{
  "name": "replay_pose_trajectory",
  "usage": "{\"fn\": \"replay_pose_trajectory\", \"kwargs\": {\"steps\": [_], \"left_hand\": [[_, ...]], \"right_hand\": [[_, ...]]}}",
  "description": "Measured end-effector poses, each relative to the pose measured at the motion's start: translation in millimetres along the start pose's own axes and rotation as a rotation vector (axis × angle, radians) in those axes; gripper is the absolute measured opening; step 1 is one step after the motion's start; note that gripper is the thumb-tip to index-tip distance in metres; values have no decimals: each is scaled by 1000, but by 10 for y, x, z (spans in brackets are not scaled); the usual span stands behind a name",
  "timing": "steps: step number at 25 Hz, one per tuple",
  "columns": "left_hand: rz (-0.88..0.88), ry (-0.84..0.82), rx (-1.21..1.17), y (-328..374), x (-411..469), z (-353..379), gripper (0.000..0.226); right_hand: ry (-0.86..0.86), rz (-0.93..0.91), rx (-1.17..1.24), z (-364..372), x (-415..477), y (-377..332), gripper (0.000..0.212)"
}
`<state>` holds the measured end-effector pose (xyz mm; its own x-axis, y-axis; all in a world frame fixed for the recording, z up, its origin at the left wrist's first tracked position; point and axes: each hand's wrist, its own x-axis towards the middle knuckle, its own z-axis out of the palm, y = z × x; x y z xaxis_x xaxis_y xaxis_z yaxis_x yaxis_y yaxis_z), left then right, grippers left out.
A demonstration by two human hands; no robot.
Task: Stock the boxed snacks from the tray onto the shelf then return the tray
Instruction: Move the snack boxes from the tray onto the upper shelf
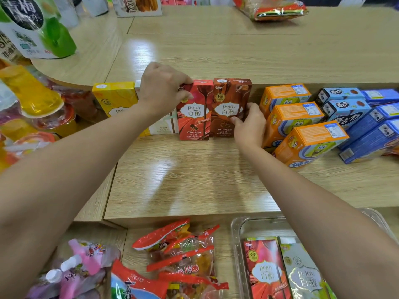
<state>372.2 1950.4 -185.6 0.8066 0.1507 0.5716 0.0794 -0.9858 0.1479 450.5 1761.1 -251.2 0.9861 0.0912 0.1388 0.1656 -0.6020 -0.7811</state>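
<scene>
A red Pejoy box (194, 117) and a brown Pejoy box (228, 104) stand upright side by side at the back of the wooden shelf (190, 180). My left hand (162, 89) grips the red box's top left corner. My right hand (248, 124) holds the brown box's right edge. A yellow Pejoy box (115, 98) and a white one (162, 126) stand to their left, partly hidden by my left arm. The clear plastic tray (237, 231) at bottom right holds a red box (265, 270) and a pale green box (304, 275), partly covered by my right arm.
Orange cartoon boxes (302, 126) and blue boxes (367, 121) fill the shelf's right side. Red candy bags (183, 251) and pink pouches (79, 268) lie on the lower level. Jelly cups (32, 98) crowd the left; a green-and-white bag (38, 26) stands on the upper counter.
</scene>
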Motion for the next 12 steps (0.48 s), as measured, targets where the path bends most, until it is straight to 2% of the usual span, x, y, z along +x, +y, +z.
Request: {"fn": "replay_pose_trajectory", "kwargs": {"steps": [5,12], "left_hand": [[42,28,10,22,-20,32,38],[-65,-13,-83,14,-15,-22,37]], "right_hand": [[22,11,-30,-24,10,20,44],[5,-18,3,28,-7,-11,44]]}}
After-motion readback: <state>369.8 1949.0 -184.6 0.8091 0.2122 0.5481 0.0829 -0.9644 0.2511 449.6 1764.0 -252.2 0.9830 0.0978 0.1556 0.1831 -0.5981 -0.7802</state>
